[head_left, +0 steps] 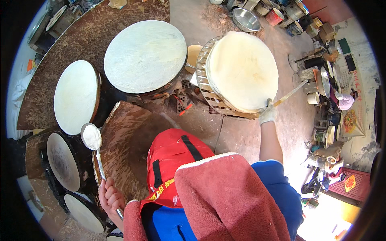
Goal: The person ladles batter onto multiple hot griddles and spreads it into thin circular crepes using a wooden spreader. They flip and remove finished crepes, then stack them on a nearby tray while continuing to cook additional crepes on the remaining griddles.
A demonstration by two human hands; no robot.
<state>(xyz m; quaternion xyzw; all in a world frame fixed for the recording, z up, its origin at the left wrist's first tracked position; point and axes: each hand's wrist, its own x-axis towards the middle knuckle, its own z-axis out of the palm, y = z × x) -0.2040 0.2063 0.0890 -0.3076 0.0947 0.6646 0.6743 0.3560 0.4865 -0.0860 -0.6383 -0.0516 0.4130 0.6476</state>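
My left hand (110, 197) is closed round the handle of a metal ladle (91, 137), its bowl full of thick white batter. The ladle hangs beside the lower edge of a round griddle (76, 98) coated in white. A larger griddle (145, 56), also covered with a white layer, stands farther off. Out to the right, my right hand (267, 114) wears a pale glove and grips a long flat wooden stick (291, 93). That hand is at the near edge of a stack of thin round pale flatbreads (243, 72), which sits on a round slatted rack (206, 86).
A bare dark-centred griddle (63, 162) and a pale one (84, 213) lie at lower left. Curved brown boards (124, 140) border the griddles. A tan bucket (194, 55) stands beside the rack. Back right are a metal basin (246, 20), clutter, and another person (343, 100).
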